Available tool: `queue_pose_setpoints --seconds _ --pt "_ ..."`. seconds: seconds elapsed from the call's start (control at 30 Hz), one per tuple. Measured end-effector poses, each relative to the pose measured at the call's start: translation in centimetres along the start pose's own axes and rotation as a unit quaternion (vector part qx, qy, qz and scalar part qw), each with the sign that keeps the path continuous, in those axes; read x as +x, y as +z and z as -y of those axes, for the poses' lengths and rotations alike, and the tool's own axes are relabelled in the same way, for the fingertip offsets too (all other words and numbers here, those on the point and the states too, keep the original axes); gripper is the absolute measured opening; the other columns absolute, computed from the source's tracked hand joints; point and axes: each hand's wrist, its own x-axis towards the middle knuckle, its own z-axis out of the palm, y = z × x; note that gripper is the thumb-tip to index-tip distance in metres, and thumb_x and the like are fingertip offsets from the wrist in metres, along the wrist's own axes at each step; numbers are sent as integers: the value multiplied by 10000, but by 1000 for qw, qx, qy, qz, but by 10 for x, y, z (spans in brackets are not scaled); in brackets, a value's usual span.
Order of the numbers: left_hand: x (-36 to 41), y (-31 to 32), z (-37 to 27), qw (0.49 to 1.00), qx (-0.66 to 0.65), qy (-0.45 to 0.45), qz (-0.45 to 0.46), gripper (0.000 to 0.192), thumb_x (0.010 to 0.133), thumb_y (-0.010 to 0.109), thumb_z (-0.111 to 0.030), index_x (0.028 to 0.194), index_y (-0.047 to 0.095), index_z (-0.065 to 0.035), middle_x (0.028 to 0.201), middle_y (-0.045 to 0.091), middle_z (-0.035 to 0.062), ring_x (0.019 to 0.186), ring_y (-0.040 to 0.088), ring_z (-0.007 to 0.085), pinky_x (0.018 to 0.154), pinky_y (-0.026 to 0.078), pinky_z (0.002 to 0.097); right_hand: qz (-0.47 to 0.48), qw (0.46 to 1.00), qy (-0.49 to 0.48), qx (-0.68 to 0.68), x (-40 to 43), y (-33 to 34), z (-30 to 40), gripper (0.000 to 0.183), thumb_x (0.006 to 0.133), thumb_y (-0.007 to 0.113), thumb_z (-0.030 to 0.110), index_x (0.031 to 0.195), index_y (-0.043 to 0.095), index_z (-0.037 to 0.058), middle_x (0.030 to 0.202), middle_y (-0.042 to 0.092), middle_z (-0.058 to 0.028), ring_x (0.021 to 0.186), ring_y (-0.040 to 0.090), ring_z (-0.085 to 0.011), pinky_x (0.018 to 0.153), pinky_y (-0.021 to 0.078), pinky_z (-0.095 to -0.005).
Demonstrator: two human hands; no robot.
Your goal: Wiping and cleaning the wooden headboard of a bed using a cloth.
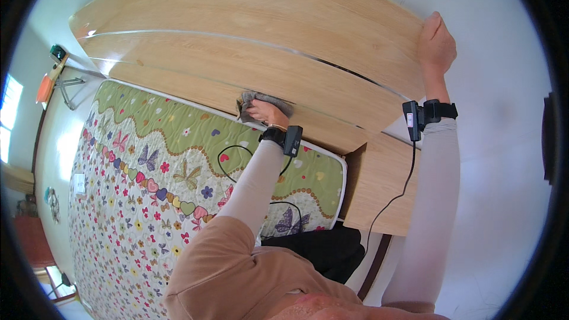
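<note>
My left hand (pixel 268 112) presses a crumpled grey cloth (pixel 278 101) against the lower part of a light wood-grain headboard (pixel 249 13), just above the mattress edge. The cloth sticks out on both sides of the fingers. At the right end of the headboard, my right hand (pixel 437 44) is curled against its edge, beside the white wall. Its fingertips are hidden, so I cannot tell if they grip the edge. Shiny metallic strips (pixel 284 47) run along the headboard. Below it lies a mattress (pixel 178 164) with a quilted cover of flowers, hearts and butterflies.
A wood-grain bedside cabinet (pixel 384 182) stands right of the mattress. Black cables (pixel 402 193) hang from devices strapped to both wrists. A small pale item (pixel 79 184) lies on the mattress's far side. Beyond it are a folding stand (pixel 66 86) and an orange object (pixel 44 89).
</note>
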Motion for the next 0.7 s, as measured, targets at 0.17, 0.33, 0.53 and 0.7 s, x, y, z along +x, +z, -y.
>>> queue_pose_setpoints --seconds 0.17,0.33,0.53,0.7 --pt "21 -34 -8 967 -249 59 -5 554 955 227 -279 1396 104 32 1452 102 250 1349 139 353 1082 201 426 17 999 1 31 -4 -1 24 393 919 324 362 861 631 123 774 636 -144 710 606 -356 605 476 -448" --pt "24 -56 -47 932 -243 215 -160 530 957 271 -269 1354 223 79 1429 178 264 1343 144 356 1088 169 423 12 1000 -1 -12 1 -4 3 378 916 329 354 880 631 129 767 641 -135 709 608 -351 606 477 -438" --pt "66 -104 -52 873 -270 355 -197 669 913 296 -366 1413 73 19 1478 29 228 1370 51 349 1080 63 483 -36 999 -21 35 -9 1 24 369 919 331 331 852 622 113 753 637 -127 681 606 -343 585 479 -428" --pt "-13 -91 -74 757 -194 597 -181 674 867 413 -293 1388 133 31 1461 30 266 1344 18 441 1051 21 566 -3 999 -34 21 -2 -9 17 370 919 345 303 773 600 77 715 629 -119 637 599 -341 553 470 -434"
